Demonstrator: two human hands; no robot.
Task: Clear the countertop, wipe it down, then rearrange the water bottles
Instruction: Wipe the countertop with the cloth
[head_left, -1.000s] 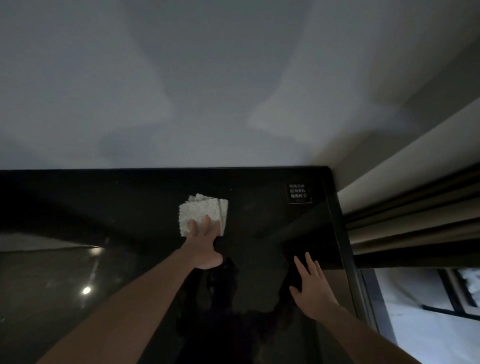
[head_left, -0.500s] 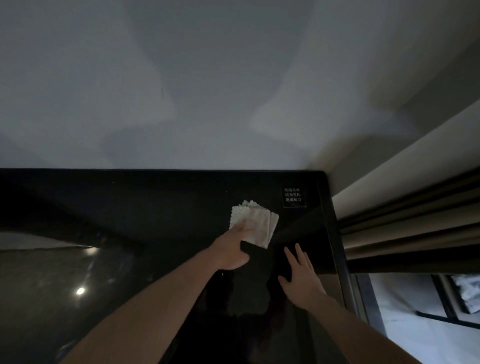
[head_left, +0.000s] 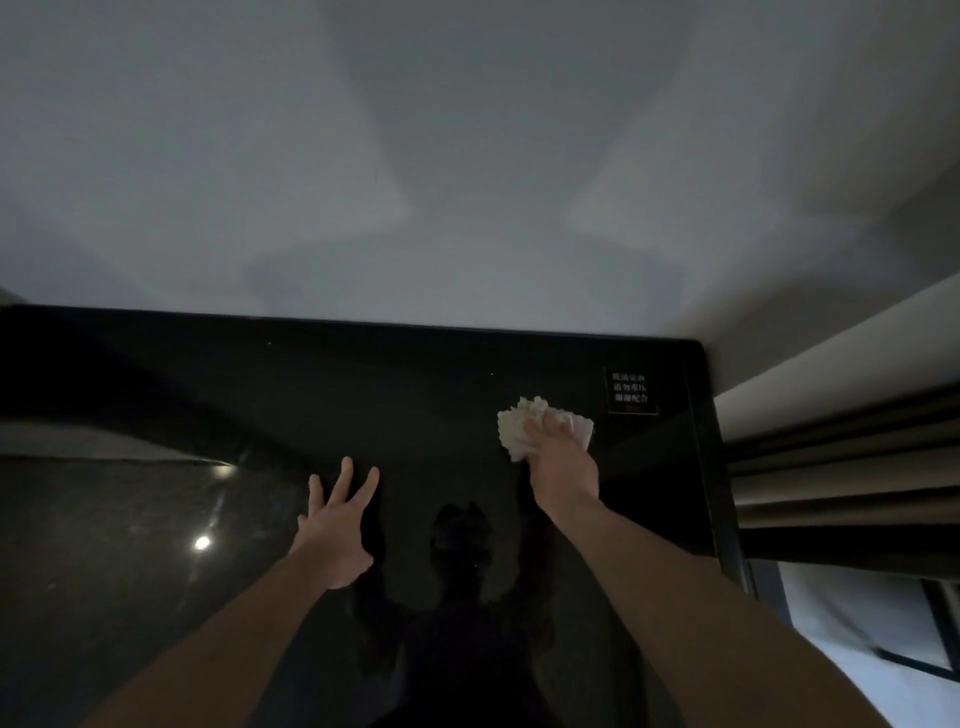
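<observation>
a: what do you see from the head camera?

b: a big black shiny countertop (head_left: 363, 405). it runs up to a pale wall (head_left: 467, 182) at the back.

a: where is the cloth?

b: the white cloth (head_left: 524, 423) lies on the counter, near the far right corner. it is bunched up. just to its right there is a small dark label (head_left: 631, 391) with white writing. the writing is too small to read.

a: who has the cloth?

b: the right hand (head_left: 563, 467) is on top of it. the fingers (head_left: 550, 428) curl over the cloth and push it down on the counter.

a: and the other hand?

b: the left hand (head_left: 335, 530) is near the middle of the counter, well apart from the cloth. its fingers are straight and spread wide. it holds nothing. i cannot tell if it touches the counter or is just above it.

a: anything else?

b: the counter shines like a mirror. you can see a round light spot (head_left: 201, 543) on the left and a dark shape of the person between the arms. on the right there are curtains (head_left: 841, 467) hanging in folds.

a: any water bottles?

b: i see none in this view.
</observation>
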